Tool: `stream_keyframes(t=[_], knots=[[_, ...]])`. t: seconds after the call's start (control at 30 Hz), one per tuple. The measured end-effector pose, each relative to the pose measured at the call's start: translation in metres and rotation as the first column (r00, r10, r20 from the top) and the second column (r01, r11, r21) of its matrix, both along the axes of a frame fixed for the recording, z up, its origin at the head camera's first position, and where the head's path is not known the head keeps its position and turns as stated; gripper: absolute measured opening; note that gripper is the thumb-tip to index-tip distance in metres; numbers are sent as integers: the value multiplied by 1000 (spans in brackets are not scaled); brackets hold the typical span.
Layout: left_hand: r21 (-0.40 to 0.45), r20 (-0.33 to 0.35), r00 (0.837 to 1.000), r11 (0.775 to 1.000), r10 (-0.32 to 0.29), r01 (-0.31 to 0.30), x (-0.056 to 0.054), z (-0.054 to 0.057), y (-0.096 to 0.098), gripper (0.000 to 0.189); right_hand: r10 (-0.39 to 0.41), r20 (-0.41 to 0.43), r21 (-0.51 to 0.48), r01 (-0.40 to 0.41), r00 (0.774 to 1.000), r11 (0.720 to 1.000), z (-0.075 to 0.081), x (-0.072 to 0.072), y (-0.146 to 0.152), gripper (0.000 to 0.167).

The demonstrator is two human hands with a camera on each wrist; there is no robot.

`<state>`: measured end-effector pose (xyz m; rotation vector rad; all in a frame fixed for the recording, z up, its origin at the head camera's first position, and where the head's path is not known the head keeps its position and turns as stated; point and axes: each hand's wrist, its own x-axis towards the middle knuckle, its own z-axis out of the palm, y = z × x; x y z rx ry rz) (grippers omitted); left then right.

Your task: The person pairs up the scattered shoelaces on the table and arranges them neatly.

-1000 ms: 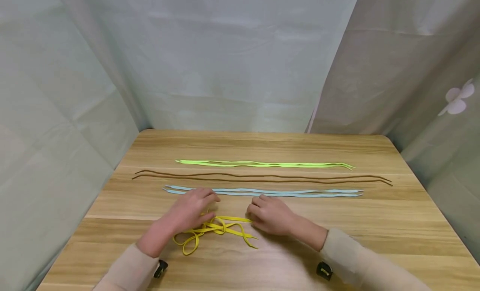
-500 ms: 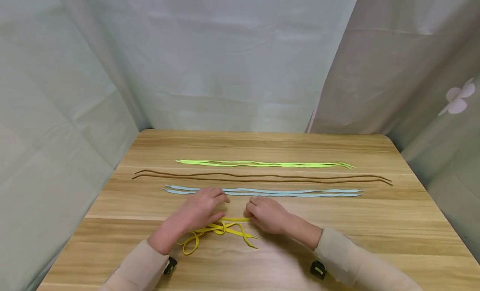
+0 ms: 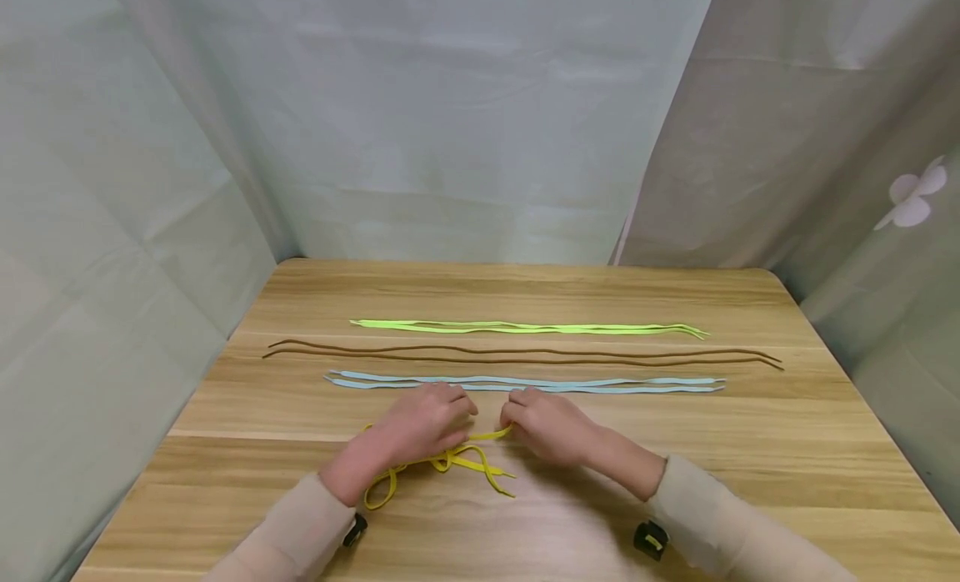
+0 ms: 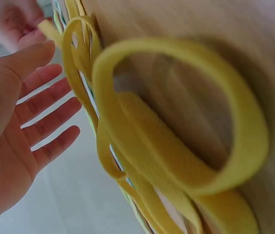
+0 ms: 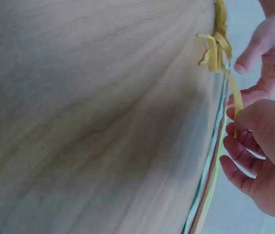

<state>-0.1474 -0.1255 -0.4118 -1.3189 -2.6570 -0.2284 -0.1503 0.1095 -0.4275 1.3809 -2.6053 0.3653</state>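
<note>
A tangled yellow shoelace [image 3: 474, 465] lies on the near part of the table. My right hand [image 3: 553, 428] pinches one strand of it [image 5: 236, 92] between thumb and forefinger, lifting that part off the wood. Left of it, my left hand [image 3: 429, 418] hovers over the tangle, its palm and wrist hiding part of the lace. In the left wrist view, the left hand's fingers [image 4: 54, 114] are spread and relaxed with nothing between them, close beside the yellow loops. Two loose lace tips lie below, between the hands.
Beyond the hands, pairs of laces lie stretched out side by side: light blue [image 3: 615, 386], brown [image 3: 585, 357] and neon green [image 3: 525, 326]. The wooden table [image 3: 750, 465] is bordered by pale curtains [image 3: 465, 132].
My left hand has slid right over the tangle toward the right hand. The right hand has shifted slightly right, raising the yellow strand it holds.
</note>
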Motion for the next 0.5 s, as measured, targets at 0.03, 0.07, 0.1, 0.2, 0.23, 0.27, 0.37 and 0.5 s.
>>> stream_keyframes(t=[0.03, 0.07, 0.1, 0.2, 0.23, 0.27, 0.37, 0.5], knots=[[-4, -4, 1000, 1000, -7, 7, 0, -1, 2, 23, 2, -9, -16, -3, 1000, 1000, 2, 0, 1, 11], [-7, -7, 1000, 1000, -15, 14, -1, -3, 3, 23, 4, -19, -32, -5, 1000, 999, 3, 0, 2, 10], [-9, -6, 1000, 1000, -21, 21, -1, -4, 4, 22, 11, -36, -52, -13, 999, 999, 5, 0, 3, 10], [-13, -9, 999, 999, -38, 38, -1, -5, 7, 16, 25, -92, -108, -35, 995, 994, 10, -2, 5, 9], [-14, -12, 999, 999, -44, 43, -1, -6, 8, 13, 27, -111, -126, -41, 993, 991, 11, -3, 6, 10], [-13, -17, 999, 999, -49, 49, -1, -6, 9, 10, 26, -125, -143, -44, 992, 989, 13, -3, 7, 10], [-14, -29, 998, 998, -54, 53, -1, -5, 11, 13, 12, -147, -182, -39, 989, 982, 14, -6, 9, 12], [-3, 3, 999, 999, -44, 44, -1, -3, 12, 19, -13, -153, -196, -18, 988, 980, 13, -8, 14, 13]])
